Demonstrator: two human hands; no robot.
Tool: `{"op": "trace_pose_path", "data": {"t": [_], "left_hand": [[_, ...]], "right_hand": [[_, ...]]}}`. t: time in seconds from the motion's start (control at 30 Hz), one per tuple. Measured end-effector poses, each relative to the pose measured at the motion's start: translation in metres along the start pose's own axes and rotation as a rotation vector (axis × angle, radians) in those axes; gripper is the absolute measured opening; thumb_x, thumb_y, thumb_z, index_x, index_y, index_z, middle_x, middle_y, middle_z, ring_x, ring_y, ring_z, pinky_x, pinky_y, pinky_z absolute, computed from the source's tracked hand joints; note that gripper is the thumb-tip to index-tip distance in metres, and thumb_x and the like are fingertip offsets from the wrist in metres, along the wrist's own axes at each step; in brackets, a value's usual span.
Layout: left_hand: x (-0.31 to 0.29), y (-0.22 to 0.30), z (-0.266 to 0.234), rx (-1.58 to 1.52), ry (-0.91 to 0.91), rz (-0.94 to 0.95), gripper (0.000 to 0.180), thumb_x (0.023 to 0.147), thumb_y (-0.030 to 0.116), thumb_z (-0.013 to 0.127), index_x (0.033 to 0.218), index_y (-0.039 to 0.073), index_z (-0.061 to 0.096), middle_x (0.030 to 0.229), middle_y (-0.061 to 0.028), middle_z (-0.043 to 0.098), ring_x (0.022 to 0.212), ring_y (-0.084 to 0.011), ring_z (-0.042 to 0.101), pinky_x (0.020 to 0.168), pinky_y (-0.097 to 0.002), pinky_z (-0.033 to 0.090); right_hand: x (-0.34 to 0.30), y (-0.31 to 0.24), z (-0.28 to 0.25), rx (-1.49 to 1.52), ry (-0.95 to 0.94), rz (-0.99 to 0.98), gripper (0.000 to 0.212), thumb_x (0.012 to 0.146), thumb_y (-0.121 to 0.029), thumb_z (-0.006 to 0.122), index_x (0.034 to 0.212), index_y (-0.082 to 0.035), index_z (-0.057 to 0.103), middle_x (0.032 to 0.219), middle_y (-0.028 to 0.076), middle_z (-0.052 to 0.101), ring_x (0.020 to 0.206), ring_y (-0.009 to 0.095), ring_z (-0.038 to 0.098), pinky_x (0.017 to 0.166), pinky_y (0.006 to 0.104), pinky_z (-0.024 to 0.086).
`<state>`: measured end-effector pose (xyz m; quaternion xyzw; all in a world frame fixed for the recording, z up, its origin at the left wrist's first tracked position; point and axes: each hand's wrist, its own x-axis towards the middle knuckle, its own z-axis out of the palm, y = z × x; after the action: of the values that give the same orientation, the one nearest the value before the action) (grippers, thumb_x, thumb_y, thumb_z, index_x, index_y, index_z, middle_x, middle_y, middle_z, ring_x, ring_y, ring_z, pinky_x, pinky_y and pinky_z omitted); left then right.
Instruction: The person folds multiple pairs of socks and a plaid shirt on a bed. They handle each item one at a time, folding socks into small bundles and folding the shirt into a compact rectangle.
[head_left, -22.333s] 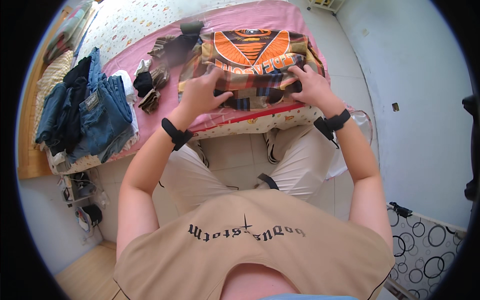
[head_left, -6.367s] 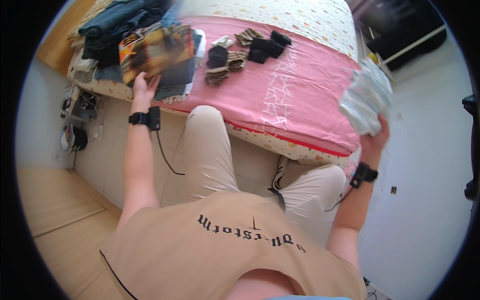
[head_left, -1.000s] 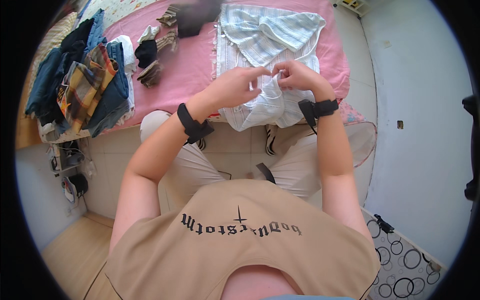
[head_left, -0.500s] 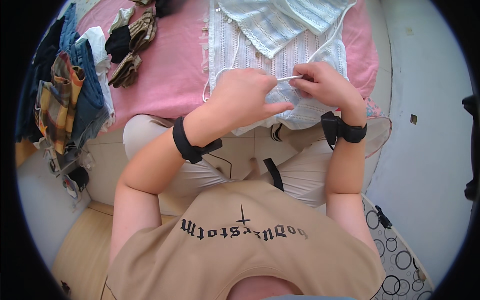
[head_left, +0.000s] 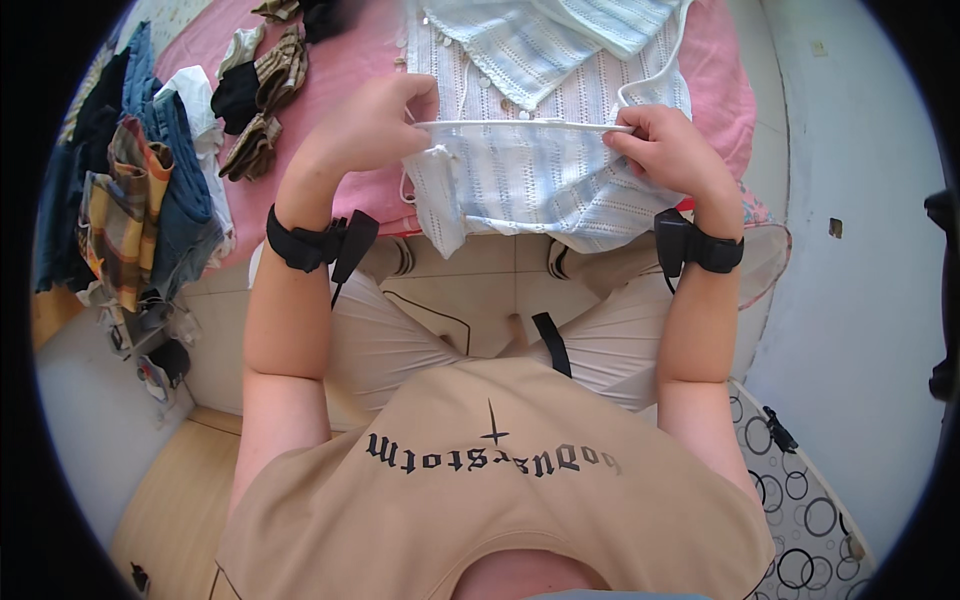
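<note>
A white cord [head_left: 520, 124] runs straight and taut between my two hands, across a pale blue and white striped garment [head_left: 545, 185] with an openwork weave. My left hand [head_left: 368, 125] pinches the cord at its left end, beside the garment's left edge. At the right, my right hand [head_left: 668, 148] grips it between thumb and fingers. Beyond that hand, more cord [head_left: 655, 78] loops up over the cloth. The garment's upper part is folded over itself, with small round pieces along the fold. Its near edge hangs over the bed's front edge.
A pink sheet [head_left: 375, 190] covers the bed under the garment. On the left lie rolled socks [head_left: 250, 145], jeans [head_left: 185, 170], a plaid cloth [head_left: 128, 215] and dark clothing. A white wall [head_left: 850, 300] stands close on the right. My legs are spread below the bed edge.
My left hand has moved left and away from me, so the hands are far apart and a longer stretch of cord is drawn out between them. My right hand has shifted slightly.
</note>
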<state>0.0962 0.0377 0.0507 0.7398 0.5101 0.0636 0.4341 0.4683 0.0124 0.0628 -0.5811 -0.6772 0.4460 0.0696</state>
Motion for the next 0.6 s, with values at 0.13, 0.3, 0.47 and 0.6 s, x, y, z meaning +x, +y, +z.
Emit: {"op": "trace_pose_path", "data": {"t": [0.13,0.3,0.47,0.6], "left_hand": [[-0.004,-0.011,-0.016,-0.085,-0.156,-0.065,0.017,0.082,-0.003,0.068,0.099,-0.001,0.065,0.083,-0.0032,0.064,0.078,-0.0115,0.063,0.068,-0.0304,0.051],[0.004,-0.023,-0.016,-0.238,-0.06,-0.004,0.013,0.092,0.001,0.074,0.104,-0.001,0.07,0.086,0.0001,0.067,0.08,-0.0074,0.064,0.07,-0.0255,0.051],[0.012,-0.018,-0.004,-0.231,0.149,0.094,0.026,0.099,0.012,0.08,0.119,0.0,0.07,0.09,-0.003,0.073,0.081,-0.0093,0.068,0.07,-0.0255,0.054],[0.008,0.001,0.007,-0.127,0.125,-0.14,0.036,0.094,0.018,0.086,0.119,-0.002,0.07,0.091,-0.0097,0.076,0.079,-0.0135,0.073,0.064,-0.0302,0.056]], "right_hand": [[0.0,0.013,-0.011,-0.05,-0.004,0.116,0.027,0.099,-0.019,0.074,0.082,0.0,0.064,0.066,-0.001,0.058,0.059,0.008,0.049,0.056,0.0304,0.04],[-0.004,0.039,-0.03,-0.128,-0.002,0.152,0.02,0.087,-0.016,0.075,0.084,0.002,0.067,0.07,-0.001,0.061,0.064,0.01,0.056,0.059,0.0312,0.042],[-0.008,0.042,-0.033,-0.153,0.228,0.198,0.028,0.081,-0.021,0.078,0.096,0.002,0.071,0.075,0.007,0.067,0.068,0.016,0.063,0.065,0.0353,0.049],[-0.007,0.02,-0.027,-0.301,0.406,0.162,0.041,0.081,-0.028,0.084,0.111,-0.002,0.073,0.079,0.008,0.07,0.072,0.02,0.068,0.07,0.0361,0.054]]}}
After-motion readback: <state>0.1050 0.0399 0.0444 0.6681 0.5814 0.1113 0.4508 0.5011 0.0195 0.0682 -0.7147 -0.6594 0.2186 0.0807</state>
